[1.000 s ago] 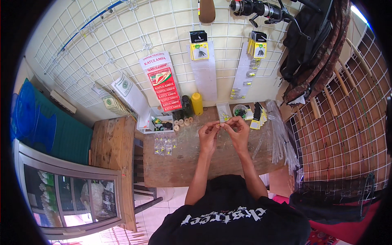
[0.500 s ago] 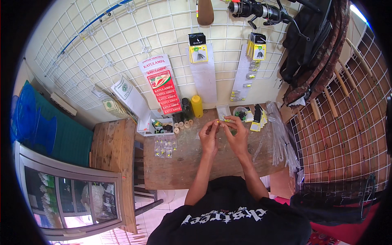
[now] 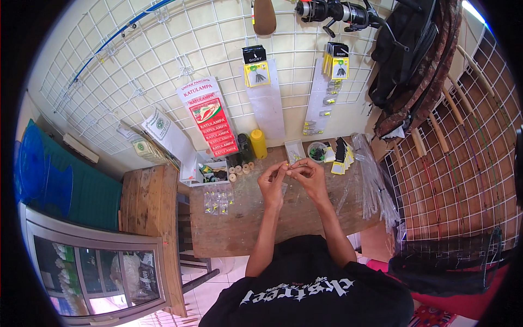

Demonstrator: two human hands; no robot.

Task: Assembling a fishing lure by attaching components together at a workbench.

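Observation:
Over the wooden table, both hands meet at the fingertips. My left hand pinches a small yellow piece, too small to make out in detail. Against the same spot, my right hand closes thumb and index finger on the piece. Just behind the hands is a white open box with small yellow-green bits in it. A round tub of dark green pieces sits behind my right hand, with black and yellow cards fanned out beside it.
Small clear packets lie at the table's left. Behind them stand a white tray of bottles, several round wooden spools and a yellow bottle. Clear plastic sleeves cover the right edge. A wire grid with hanging goods rises behind.
My hands have drawn closer together at the fingertips, and the right fingers have curled in around the small yellow piece. The whole view has shifted slightly.

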